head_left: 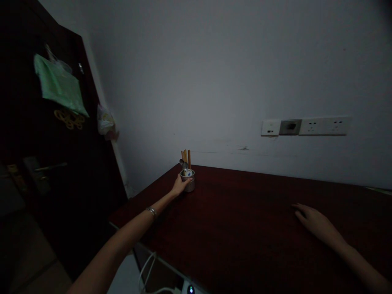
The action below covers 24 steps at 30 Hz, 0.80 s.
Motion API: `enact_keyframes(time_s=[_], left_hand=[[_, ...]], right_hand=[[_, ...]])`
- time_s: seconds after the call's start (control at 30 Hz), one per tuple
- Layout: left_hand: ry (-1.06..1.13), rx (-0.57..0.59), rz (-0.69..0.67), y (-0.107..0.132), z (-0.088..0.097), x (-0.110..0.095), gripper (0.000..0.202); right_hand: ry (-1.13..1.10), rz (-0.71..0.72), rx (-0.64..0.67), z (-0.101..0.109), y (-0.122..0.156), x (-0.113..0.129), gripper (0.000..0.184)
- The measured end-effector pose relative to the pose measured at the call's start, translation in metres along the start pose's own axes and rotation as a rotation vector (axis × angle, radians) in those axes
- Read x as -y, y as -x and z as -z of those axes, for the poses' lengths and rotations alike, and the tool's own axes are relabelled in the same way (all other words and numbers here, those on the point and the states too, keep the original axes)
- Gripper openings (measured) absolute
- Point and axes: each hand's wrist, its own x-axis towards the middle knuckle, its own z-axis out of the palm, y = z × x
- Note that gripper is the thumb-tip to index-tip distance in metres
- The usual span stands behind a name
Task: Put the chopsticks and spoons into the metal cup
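At the far left corner of the dark red table (232, 204) stands a grey utensil holder (190, 186). Wooden chopsticks (185, 157), metal spoons (184, 164) and a white piece with a blue mark (189, 173) stick up from it. My left hand (180, 185) is wrapped around the holder's near left side, thumb across its front; the other fingers are mostly hidden behind it. Over on the right, my right hand (309, 216) rests on the tabletop, palm down with fingers stretched and thumb apart, holding nothing.
Behind the table rises a pale wall with a row of sockets (324, 126). To the left is a dark door (76, 171) with a green bag (61, 83) hung on it and a metal handle. A white cable (148, 271) and a power strip (186, 288) are below the front edge.
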Motion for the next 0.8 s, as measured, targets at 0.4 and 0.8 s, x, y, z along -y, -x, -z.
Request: enact_keyframes(time_s=[0.4,0.8], left_hand=[[-0.039,-0.017,-0.025,0.001,0.002,0.005,0.063],[0.038,0.012,-0.089,-0.001,0.002,0.013,0.075]], right_hand=[[0.048,0.07,0.121,-0.002,-0.001,-0.005,0.05],[0.006,0.012,0.137,-0.006,-0.002,-0.011,0.05]])
